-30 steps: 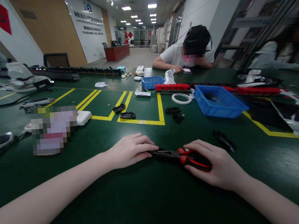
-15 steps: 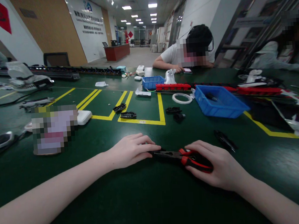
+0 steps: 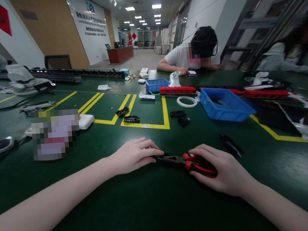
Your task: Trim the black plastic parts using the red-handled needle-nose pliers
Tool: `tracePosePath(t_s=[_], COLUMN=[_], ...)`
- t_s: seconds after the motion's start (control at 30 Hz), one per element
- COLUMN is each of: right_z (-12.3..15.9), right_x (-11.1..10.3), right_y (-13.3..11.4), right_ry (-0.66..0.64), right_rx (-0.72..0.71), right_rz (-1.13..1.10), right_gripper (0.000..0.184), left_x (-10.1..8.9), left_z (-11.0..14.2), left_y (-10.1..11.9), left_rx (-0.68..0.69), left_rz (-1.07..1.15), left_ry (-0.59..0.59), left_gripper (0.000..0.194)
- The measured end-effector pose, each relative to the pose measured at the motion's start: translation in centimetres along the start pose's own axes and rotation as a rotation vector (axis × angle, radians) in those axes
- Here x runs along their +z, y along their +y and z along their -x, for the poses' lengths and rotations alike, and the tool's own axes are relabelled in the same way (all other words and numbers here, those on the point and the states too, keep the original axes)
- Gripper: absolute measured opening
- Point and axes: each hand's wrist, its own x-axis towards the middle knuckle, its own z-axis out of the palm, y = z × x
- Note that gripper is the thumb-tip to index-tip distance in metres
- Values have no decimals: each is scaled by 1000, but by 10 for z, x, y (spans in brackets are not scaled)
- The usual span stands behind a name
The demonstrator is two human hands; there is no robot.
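Red-and-black pliers [image 3: 184, 160] lie flat on the green table [image 3: 150, 208] in front of me. My right hand [image 3: 222, 172] is wrapped over the red handles and grips them. My left hand [image 3: 133, 155] rests palm down beside the dark jaws, its fingertips curled close together at the tip of the jaws; whether they pinch anything small there is hidden. A thin black part [image 3: 231, 145] lies just right of my right hand.
A large blue bin [image 3: 226, 106] and a smaller blue bin [image 3: 155, 85] stand beyond, with red strips [image 3: 177, 89], a white ring [image 3: 187, 101] and small black parts [image 3: 131, 119] near yellow floor-tape lines. A white box [image 3: 86, 120] sits left. Other people sit at the far side.
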Motion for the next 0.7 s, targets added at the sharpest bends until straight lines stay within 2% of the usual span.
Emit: tracePosePath(t_s=[0.2, 0.7], right_z=[-1, -5], right_x=[1, -3], right_y=[1, -2], right_ry=[33, -88], right_rx=[-23, 70], right_rz=[38, 50], right_gripper=[43, 51], left_x=[0, 2], left_z=[0, 0], left_y=[0, -1], left_rx=[2, -15], left_rz=[-1, -1], left_ry=[-6, -8], left_gripper=[31, 34])
